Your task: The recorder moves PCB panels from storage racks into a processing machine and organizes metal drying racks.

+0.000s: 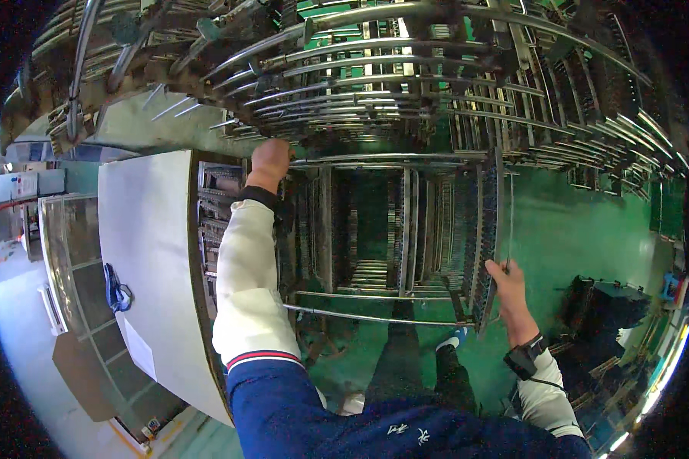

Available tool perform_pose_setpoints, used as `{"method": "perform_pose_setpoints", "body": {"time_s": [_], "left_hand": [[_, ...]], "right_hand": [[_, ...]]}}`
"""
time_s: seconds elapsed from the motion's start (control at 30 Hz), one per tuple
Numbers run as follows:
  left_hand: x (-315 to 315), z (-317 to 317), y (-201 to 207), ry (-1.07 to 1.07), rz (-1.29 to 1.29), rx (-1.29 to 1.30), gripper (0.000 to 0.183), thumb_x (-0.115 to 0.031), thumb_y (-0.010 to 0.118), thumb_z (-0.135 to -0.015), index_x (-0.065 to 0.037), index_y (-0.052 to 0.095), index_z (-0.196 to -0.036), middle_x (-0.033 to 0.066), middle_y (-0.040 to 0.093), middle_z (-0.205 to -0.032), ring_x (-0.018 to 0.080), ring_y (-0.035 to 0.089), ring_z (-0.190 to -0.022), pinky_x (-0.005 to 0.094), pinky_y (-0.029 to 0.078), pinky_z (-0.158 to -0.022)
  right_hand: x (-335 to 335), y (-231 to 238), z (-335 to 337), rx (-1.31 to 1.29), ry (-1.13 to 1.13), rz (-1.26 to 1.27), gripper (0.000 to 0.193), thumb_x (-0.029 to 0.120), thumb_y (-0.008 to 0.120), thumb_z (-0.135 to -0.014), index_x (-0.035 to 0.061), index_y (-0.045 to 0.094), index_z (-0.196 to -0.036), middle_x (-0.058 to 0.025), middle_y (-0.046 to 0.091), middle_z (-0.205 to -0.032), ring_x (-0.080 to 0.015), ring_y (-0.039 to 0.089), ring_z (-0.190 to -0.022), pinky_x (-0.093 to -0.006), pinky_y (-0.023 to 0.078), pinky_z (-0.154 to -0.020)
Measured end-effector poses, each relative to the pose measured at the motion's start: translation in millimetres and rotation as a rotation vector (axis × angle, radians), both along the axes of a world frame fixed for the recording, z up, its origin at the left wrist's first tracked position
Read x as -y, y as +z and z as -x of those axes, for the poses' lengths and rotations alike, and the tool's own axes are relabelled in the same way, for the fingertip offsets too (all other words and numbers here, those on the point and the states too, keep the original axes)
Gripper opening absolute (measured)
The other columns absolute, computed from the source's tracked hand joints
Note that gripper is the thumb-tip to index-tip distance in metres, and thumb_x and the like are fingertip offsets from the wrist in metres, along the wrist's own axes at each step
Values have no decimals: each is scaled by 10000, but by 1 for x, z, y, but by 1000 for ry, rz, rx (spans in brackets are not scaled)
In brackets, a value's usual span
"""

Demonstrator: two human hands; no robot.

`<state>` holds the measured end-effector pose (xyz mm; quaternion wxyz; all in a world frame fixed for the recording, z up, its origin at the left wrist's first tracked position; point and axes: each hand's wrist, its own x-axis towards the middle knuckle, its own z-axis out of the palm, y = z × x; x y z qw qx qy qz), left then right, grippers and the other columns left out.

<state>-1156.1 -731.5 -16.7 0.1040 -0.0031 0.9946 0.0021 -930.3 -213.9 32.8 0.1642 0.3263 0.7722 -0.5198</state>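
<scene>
In front of me stands a metal rack (403, 222) with slotted side plates joined by shiny horizontal rods. At its far left corner my left hand (272, 162) is closed on the frame; the fingertips are hidden behind the fist. My right hand (507, 279) grips the outer edge of the toothed right side plate (488, 237), with the thumb on its near side. A thin upright rod runs close to the right hand's fingers. Two bright rods (375, 315) cross the rack's near side, above my legs.
More metal racks with many rods (360, 76) crowd the far side. A white-topped table (149, 252) stands close on my left, with a dark looped item (116, 289) and a paper sheet (136, 348). Black stacked items (605, 306) sit on the green floor (543, 229) at right.
</scene>
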Motion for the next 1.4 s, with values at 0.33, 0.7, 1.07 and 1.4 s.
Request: {"method": "perform_pose_setpoints", "body": {"time_s": [0.33,0.7,1.07,1.4], "left_hand": [[-9,-115,19,607,-932,237,437,-407,626,-809,2,625,-656,109,579,-580,213,550,-475,344,437,-484],[-51,-362,38,209,-229,329,348,-278,754,-700,-63,540,-870,147,617,-778,367,614,-776,462,485,-656],[-19,-394,1,541,-368,247,257,-259,562,-853,-15,642,-836,228,627,-804,414,602,-782,504,474,-672],[57,-277,-16,727,-559,-323,334,-277,740,-766,23,613,-836,149,608,-734,296,575,-679,383,447,-639]], "right_hand": [[0,4,2,48,6,63,280,289,735,-786,60,574,-799,18,519,-728,-88,448,-634,-279,372,-583],[-4,-3,-1,38,-9,123,328,357,741,-780,79,567,-800,38,493,-713,-73,439,-609,-237,335,-539],[6,10,1,2,-5,143,354,356,736,-792,160,453,-712,75,428,-642,-46,377,-530,-233,281,-448],[2,2,0,-30,30,137,334,358,736,-790,137,491,-737,60,451,-667,-58,416,-572,-239,312,-476]]}}
